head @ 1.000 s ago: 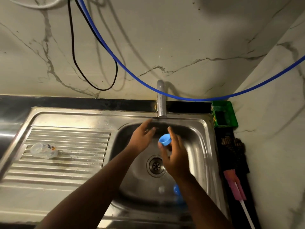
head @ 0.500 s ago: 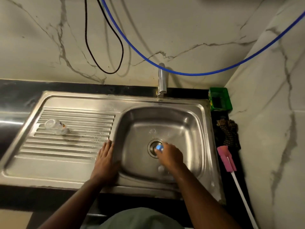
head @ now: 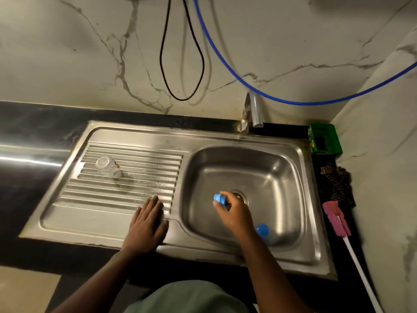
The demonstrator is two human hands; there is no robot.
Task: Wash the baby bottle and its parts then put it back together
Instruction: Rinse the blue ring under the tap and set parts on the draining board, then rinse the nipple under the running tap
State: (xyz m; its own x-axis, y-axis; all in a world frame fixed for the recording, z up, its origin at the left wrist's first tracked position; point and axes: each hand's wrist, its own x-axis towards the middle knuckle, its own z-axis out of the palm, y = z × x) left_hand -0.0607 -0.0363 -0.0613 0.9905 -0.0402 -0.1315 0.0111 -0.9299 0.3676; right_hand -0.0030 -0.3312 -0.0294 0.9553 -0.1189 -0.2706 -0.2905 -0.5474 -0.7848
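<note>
My right hand [head: 233, 208] hangs over the sink basin [head: 282, 177] near the drain and grips a small blue bottle ring [head: 219, 199] in its fingertips. A second blue part [head: 262, 230], rounded like a cap, lies on the basin floor just right of my right wrist. The clear baby bottle [head: 107, 167] lies on its side on the ribbed drainboard [head: 140, 163] at the left. My left hand [head: 149, 222] rests flat, fingers straight, on the drainboard's front right corner beside the basin.
The steel tap [head: 253, 111] stands behind the basin. A green container [head: 325, 141] sits at the back right corner, a dark cloth [head: 338, 184] below it, and a pink-headed bottle brush [head: 336, 219] with a white handle lies along the right counter. Cables hang on the marble wall.
Both hands came away from under the tap. My left hand settled flat on the drainboard; my right hand carried the blue ring down over the drain and has now shifted slightly left.
</note>
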